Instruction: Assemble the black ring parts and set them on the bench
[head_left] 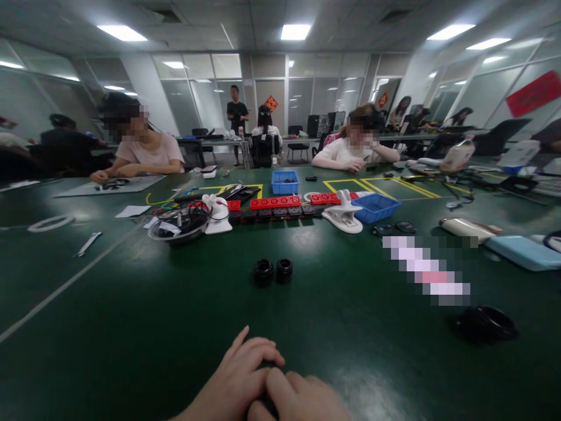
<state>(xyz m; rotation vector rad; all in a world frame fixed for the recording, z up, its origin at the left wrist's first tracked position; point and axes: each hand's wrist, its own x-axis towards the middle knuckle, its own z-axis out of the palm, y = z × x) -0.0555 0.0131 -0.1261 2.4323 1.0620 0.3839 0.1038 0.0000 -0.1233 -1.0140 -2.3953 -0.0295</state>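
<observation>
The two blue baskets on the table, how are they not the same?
The far blue basket stands flat and square to the camera, while the near blue basket sits turned at an angle with one side higher. The far blue basket holds small dark bits; what the near blue basket holds cannot be seen. The near blue basket touches a white clip holder; the far blue basket stands alone. Both are blue plastic mesh trays.

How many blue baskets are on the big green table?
2. One small blue basket sits far back near the middle, behind the red strips. The other blue basket is to its right, beside the white clip stand. More may hide behind clutter.
</observation>
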